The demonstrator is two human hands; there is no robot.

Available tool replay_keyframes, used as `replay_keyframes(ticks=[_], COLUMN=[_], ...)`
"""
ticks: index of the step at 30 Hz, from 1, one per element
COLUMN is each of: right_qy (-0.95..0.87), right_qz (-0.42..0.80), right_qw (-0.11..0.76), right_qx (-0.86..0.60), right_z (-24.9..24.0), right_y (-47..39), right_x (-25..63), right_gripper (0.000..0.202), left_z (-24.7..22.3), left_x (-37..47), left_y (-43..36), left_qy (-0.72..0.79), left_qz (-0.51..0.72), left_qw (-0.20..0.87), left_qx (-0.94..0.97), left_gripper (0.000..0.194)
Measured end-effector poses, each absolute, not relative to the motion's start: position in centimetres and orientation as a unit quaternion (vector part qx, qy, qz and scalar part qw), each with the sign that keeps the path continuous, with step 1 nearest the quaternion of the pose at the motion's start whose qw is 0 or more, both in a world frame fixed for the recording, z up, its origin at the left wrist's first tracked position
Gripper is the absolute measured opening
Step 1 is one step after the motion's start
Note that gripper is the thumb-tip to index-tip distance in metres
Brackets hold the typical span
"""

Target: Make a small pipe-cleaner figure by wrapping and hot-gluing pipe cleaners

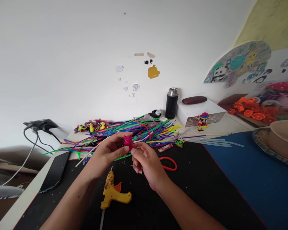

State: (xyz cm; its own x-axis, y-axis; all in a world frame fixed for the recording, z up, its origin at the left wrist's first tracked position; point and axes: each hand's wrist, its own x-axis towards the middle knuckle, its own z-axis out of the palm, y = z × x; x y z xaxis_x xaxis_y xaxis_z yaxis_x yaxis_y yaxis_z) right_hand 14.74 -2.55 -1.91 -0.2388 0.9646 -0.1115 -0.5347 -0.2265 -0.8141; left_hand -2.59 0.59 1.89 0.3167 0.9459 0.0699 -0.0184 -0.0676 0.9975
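A magenta coil of what looks like pipe cleaner (128, 141) is held upright above the black mat. My left hand (107, 154) grips it from the left, thumb in front and a finger over its top. At the coil's lower right edge, my right hand (147, 163) pinches with thumb and index finger; the exact part between these fingertips is hidden. A yellow glue gun (112, 191) with an orange trigger and a glue stick in its rear lies below my hands. Beside my right hand shows a red scissor-like handle (172, 163), the rest of it covered by the hand.
Colourful pipe cleaners (156, 131) are heaped along the wall. A black phone (55, 171) lies at left, near plugged-in cables (42, 125). Behind stand a black flask (172, 103) and a white box (201, 110) with a small figure (203, 121). Clear glue sticks (213, 142) lie at right.
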Motion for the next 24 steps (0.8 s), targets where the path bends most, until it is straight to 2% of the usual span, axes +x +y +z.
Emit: replay_keyframes(ticks=[9,24], right_qy=[-0.317,-0.35], right_qz=[0.731,0.704], right_qw=[0.513,0.539], right_qx=[-0.321,-0.301], right_z=[-1.9,-2.1], right_y=[-2.6,-2.5], right_x=[14.7,14.7], right_gripper=[0.033,0.036], left_z=[1.6,2.1], left_x=[-2.6,-1.7], left_y=[0.6,0.2], left_qy=[0.406,0.416], left_qz=[0.44,0.46], left_qw=[0.563,0.615], left_qx=[0.57,0.486], left_gripper=[0.038,0.046])
